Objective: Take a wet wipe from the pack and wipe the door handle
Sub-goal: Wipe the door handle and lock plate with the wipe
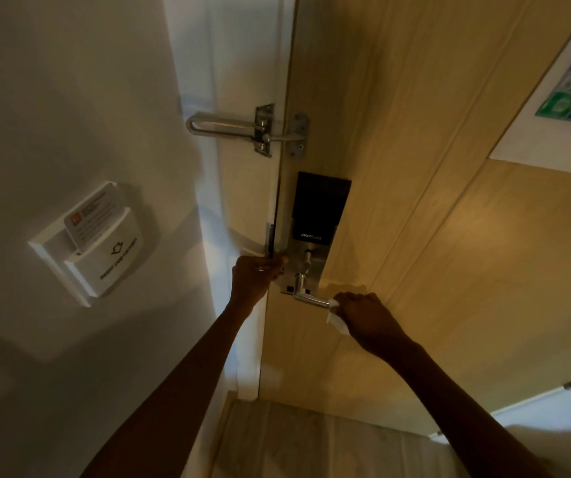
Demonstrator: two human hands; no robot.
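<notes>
A silver lever door handle (306,296) juts from a metal lock plate on the wooden door (432,253). My right hand (366,317) is closed around the handle's right end with a white wet wipe (335,319) bunched in it; part of the wipe hangs below my fingers. My left hand (256,279) grips the door's edge just left of the lock plate, level with the thumb-turn. The wipe pack is not in view.
A black smart lock panel (318,207) sits above the handle. Higher up is a metal swing-bar guard (242,129). A white key-card holder (94,243) with a card in it is on the left wall. A notice (567,84) hangs on the door's upper right.
</notes>
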